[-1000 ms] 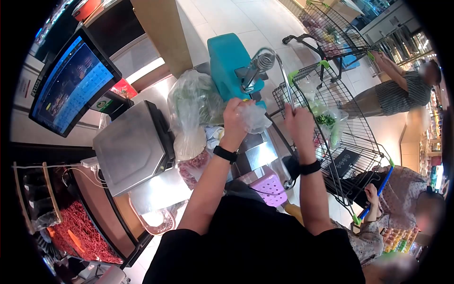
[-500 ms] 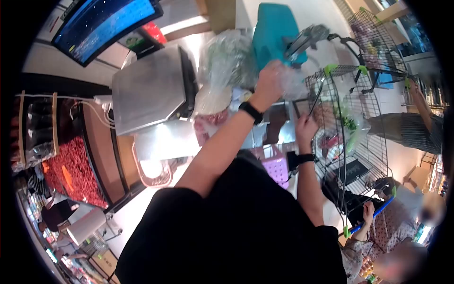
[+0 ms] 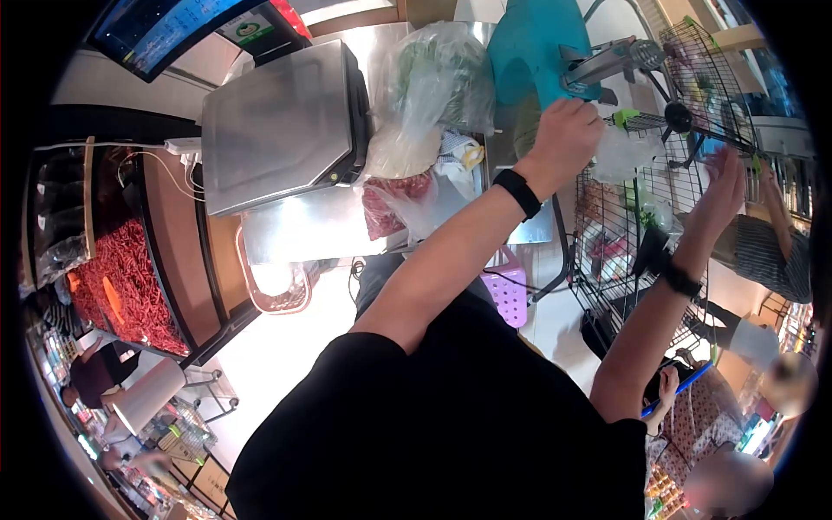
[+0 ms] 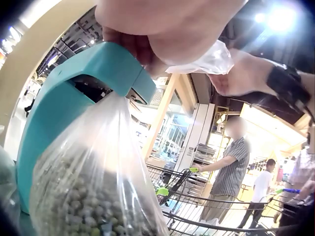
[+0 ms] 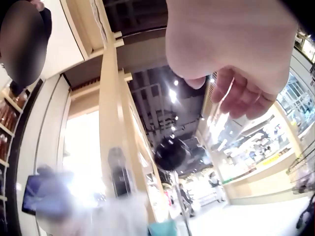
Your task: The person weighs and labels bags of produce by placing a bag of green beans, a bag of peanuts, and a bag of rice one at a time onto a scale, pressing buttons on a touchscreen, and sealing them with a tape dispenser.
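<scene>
A teal bag-sealing machine (image 3: pixel 539 52) stands at the counter's far end, its metal lever (image 3: pixel 611 65) ending in a black ball knob (image 3: pixel 678 117). My left hand (image 3: pixel 568 143) grips the gathered top of a clear plastic bag, beside the machine's head. Loose plastic (image 3: pixel 628 154) sticks out past the fingers. The bag (image 4: pixel 106 187), full of small green round pieces, hangs with its neck at the machine's slot. My right hand (image 3: pixel 719 195) is raised above the cart with loosely bent fingers, holding nothing. In the right wrist view the knob (image 5: pixel 171 153) stands apart from that hand (image 5: pixel 236 54).
On the metal counter (image 3: pixel 295 238) are a flat scale (image 3: pixel 282 130), a bag of leafy greens (image 3: pixel 433 82) and a bag of reddish pieces (image 3: pixel 390 206). A wire shopping cart (image 3: pixel 598 260) stands close at the right, with people nearby. A purple basket (image 3: pixel 505 295) sits below the counter.
My right hand gripped the lever, swung down with it, then let go and rose to the right. The left hand kept hold of the bag top. My view shifted.
</scene>
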`<state>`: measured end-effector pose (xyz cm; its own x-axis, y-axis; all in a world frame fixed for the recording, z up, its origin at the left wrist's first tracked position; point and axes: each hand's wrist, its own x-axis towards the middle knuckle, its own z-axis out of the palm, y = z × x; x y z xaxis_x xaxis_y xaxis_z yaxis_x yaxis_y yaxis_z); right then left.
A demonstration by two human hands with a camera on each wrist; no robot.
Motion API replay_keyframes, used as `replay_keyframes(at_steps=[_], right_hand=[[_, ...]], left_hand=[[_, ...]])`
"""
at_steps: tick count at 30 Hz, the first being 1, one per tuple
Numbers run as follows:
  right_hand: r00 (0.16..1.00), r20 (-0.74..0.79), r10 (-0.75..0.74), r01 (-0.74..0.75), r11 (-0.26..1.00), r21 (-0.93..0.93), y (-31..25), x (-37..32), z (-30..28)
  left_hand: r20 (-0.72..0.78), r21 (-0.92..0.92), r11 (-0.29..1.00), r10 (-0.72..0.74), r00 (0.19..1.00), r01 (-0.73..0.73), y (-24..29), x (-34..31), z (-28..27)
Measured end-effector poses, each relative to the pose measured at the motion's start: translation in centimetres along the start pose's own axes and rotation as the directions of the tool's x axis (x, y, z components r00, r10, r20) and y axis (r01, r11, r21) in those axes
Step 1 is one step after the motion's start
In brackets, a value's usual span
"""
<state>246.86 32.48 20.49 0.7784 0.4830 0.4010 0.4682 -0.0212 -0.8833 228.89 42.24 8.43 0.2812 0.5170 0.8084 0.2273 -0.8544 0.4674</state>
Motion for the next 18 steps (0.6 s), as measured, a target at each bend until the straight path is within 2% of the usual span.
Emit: replay_keyframes(at_steps=[2, 4, 6, 7, 8, 10, 11, 12, 15, 18], right_hand=[[0.974, -0.078, 0.213, -0.215, 0.976, -0.02, 4.8, -3.9, -2.7], [0.957, 0.018, 0.29, -0.277, 0.929, -0.245, 8.7, -8.9, -4.5], [0.896, 0.07, 0.437, -0.433, 0.899, -0.074, 11.6, -14.0, -4.8], [0.896, 0.094, 0.433, -0.431, 0.901, -0.045, 12.9, -16.2, -4.5], [0.898, 0.107, 0.427, -0.429, 0.903, -0.01, 14.6, -18.2, -4.5], [0.916, 0.206, 0.346, -0.304, 0.93, -0.209, 19.6, -22.1, -6.7], [0.932, 0.241, 0.269, -0.21, 0.946, -0.245, 18.6, -23.6, -6.0], [0.843, 0.15, 0.517, -0.433, 0.817, -0.38, 17.2, -24.5, -6.2], [0.83, 0.138, 0.54, -0.497, 0.83, -0.254, 16.9, -27.8, -6.6], [0.801, 0.129, 0.584, -0.571, 0.811, -0.125, 15.8, -31.3, -8.0]], left_hand=[[0.052, -0.021, 1.0, 0.003, 0.999, -0.002, 0.3, 0.0, 0.7], [0.094, -0.044, 0.999, 0.012, 0.996, -0.008, 1.1, -0.2, 1.9], [0.143, -0.143, 0.986, 0.104, 0.984, -0.083, 3.5, -1.5, 2.9], [0.147, -0.224, 0.974, 0.019, 0.989, 0.015, 4.4, -2.1, 2.4], [0.161, -0.24, 0.971, 0.026, 0.987, 0.013, 4.8, -2.6, 1.6], [0.332, -0.423, 0.864, -0.132, 0.934, 0.273, 5.6, -4.0, -0.3], [0.316, -0.503, 0.829, -0.088, 0.945, 0.245, 6.1, -4.7, -0.8], [0.369, -0.543, 0.789, -0.084, 0.926, 0.288, 6.8, -5.4, -1.2], [0.418, -0.611, 0.739, -0.004, 0.908, 0.284, 9.4, -6.8, -2.6], [0.371, -0.686, 0.68, 0.024, 0.928, 0.257, 10.9, -8.2, -4.0]])
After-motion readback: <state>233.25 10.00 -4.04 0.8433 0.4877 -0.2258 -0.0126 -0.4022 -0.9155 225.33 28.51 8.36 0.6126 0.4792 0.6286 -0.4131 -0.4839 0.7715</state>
